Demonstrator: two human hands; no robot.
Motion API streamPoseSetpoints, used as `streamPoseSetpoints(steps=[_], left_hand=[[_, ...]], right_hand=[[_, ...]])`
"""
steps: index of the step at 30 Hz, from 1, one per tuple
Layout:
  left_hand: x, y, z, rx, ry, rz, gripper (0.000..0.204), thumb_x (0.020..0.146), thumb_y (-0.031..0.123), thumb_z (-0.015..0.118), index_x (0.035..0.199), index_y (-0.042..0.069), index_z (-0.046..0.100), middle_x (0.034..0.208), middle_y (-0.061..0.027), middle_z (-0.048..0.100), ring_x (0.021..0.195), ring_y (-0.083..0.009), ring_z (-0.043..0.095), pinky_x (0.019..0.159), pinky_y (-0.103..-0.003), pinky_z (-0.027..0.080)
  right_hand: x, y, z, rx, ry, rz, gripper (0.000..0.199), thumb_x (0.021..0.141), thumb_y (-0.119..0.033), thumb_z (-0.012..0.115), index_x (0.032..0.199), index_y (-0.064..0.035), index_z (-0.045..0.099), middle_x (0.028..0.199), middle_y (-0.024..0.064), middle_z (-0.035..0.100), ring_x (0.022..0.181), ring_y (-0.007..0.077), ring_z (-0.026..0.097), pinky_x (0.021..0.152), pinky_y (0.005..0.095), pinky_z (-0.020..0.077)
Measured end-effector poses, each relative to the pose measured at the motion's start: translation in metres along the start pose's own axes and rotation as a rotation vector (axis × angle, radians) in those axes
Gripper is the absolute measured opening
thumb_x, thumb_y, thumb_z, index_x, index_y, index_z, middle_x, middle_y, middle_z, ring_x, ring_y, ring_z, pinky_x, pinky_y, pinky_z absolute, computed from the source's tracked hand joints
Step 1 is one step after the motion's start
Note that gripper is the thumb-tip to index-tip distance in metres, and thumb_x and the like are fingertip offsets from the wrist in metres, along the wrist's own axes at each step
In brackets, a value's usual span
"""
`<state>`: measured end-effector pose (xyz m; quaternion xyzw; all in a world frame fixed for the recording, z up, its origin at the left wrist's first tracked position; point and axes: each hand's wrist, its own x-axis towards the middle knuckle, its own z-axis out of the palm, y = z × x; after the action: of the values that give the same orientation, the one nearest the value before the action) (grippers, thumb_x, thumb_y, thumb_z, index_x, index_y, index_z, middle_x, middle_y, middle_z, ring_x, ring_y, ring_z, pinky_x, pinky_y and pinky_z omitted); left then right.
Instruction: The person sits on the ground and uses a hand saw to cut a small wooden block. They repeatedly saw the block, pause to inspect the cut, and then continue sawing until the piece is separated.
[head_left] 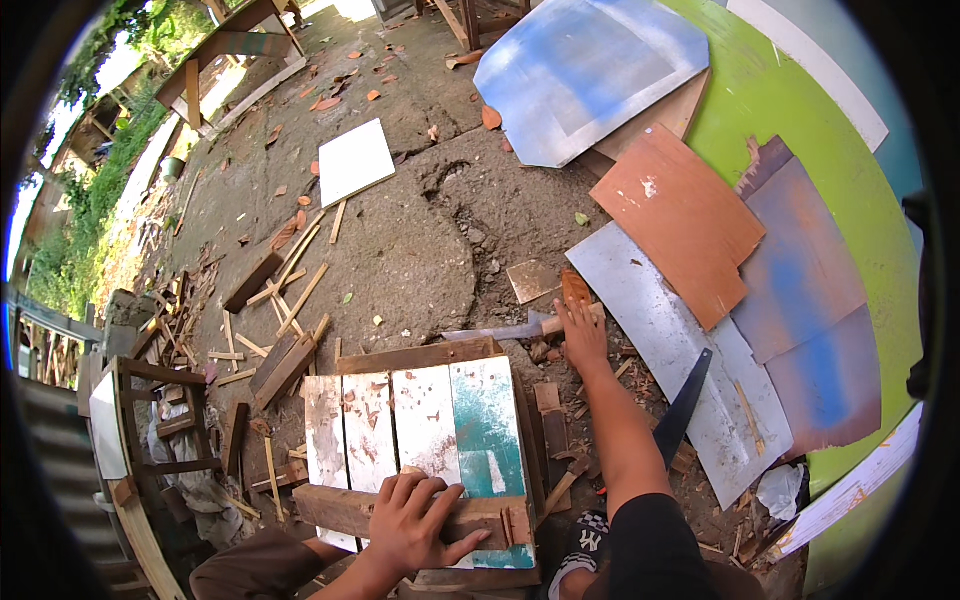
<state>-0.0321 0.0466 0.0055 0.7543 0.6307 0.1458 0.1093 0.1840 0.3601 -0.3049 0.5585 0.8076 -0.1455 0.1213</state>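
A dark, worn length of wood [345,510] lies across the near end of a low slatted bench [375,430] painted white and green. Over its middle my left hand [412,522] is closed, fingers on top and thumb along the near side. My right arm stretches forward to a machete [490,333] on the ground beyond the bench. My right hand [582,340] lies across its pale wooden handle, with fingers apart and stretched over it; the palm side is hidden. The blade points left. A handsaw [684,408] with a dark blade stands tilted beside my right forearm.
Paint-stained sheets, including a brown board [685,215] and a grey panel [650,320], overlap at right. A white square board [357,163] lies farther off. Wood strips [290,290] litter the left ground, near a small wooden frame [165,420]. The concrete is cracked [450,190].
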Motion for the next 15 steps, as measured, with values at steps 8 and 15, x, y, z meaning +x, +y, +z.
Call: streamPoseSetpoints(steps=[8,15], left_hand=[[-0.001,-0.002,-0.003,0.005,-0.026,-0.006,0.057,0.079,0.051,0.09,0.114,0.007,0.077,0.105,-0.0098,0.068,0.104,-0.0321,0.065,0.093,-0.045,0.052],[-0.008,-0.004,0.0,0.015,0.065,0.046,0.056,0.081,0.049,0.09,0.117,0.009,0.075,0.107,-0.0085,0.068,0.106,-0.0314,0.064,0.094,-0.045,0.051]], right_hand=[[0.009,0.004,0.03,-0.266,-0.008,-0.065,0.098,0.093,-0.018,0.083,0.173,-0.0219,0.025,0.156,0.008,0.054,0.151,0.0275,0.046,0.13,0.0564,0.0293],[-0.042,0.01,-0.033,-0.072,-0.223,-0.16,0.102,0.083,-0.028,0.087,0.169,-0.0165,0.033,0.133,0.0185,0.071,0.111,0.0408,0.076,0.095,0.053,0.0624]])
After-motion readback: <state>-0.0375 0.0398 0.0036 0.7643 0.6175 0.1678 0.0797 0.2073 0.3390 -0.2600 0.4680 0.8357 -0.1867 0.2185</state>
